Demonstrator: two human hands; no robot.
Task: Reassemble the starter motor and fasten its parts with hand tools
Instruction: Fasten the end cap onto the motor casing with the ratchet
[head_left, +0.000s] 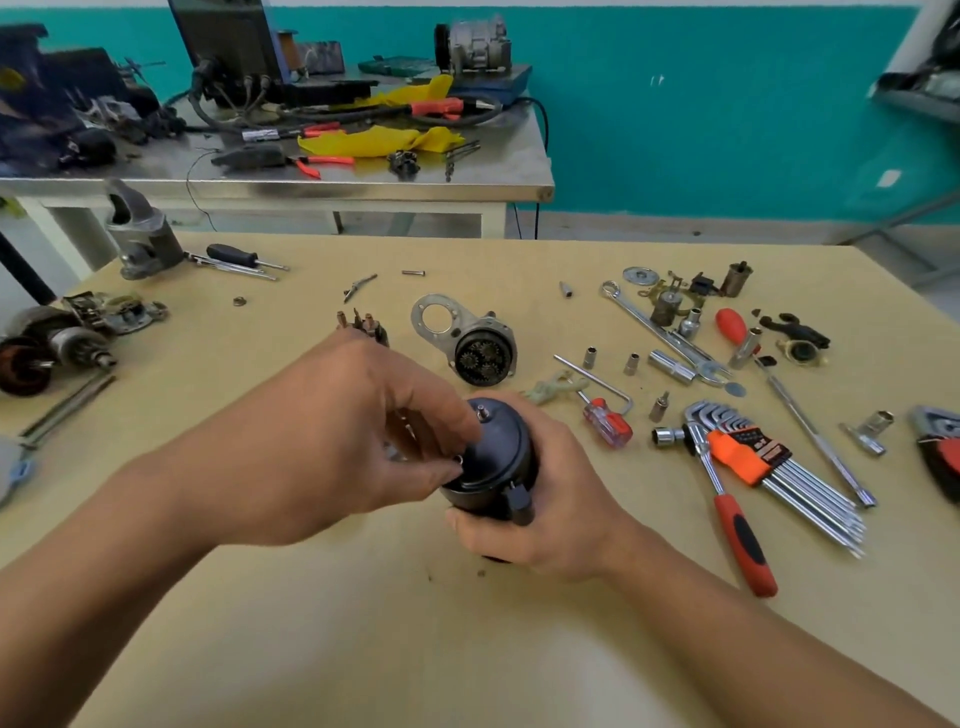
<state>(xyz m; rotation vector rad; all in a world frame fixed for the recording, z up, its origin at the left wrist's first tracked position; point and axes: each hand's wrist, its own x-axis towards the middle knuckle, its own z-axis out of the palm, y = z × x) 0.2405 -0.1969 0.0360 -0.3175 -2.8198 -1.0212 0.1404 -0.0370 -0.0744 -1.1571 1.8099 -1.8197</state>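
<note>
Gripping the motor (501, 467) in my right hand (550, 514), I pinch a fastener (459, 459) at its cap (493, 434) with my left hand (343, 441); fumbled, it could roll off the desk (363, 623).

left hand (337, 436) pinching, right hand (550, 501) gripping

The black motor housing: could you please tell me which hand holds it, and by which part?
The right hand grips the black motor housing round its lower barrel; the left hand pinches at its end-cap rim.
</note>
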